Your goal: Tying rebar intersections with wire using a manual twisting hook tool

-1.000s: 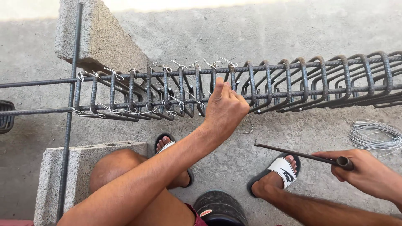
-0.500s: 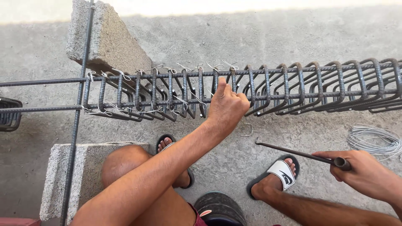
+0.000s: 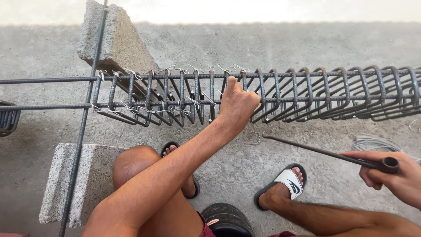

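Clamped in the right hand (image 3: 397,177), at the near right of the rebar cage (image 3: 280,94), is a dark hooked tying tool (image 3: 326,152), its thin shaft slanting up-left toward the cage with the hook tip just short of it. A sandalled foot (image 3: 285,186) is planted on the concrete floor below the cage, beside a coil of wire (image 3: 372,142). The left hand (image 3: 237,105) is stretched forward on a straight arm, fingers closed on a stirrup at the cage's top bar. Wire ties are seen on the stirrups left of that hand. Two concrete blocks (image 3: 116,41) carry the cage's left end.
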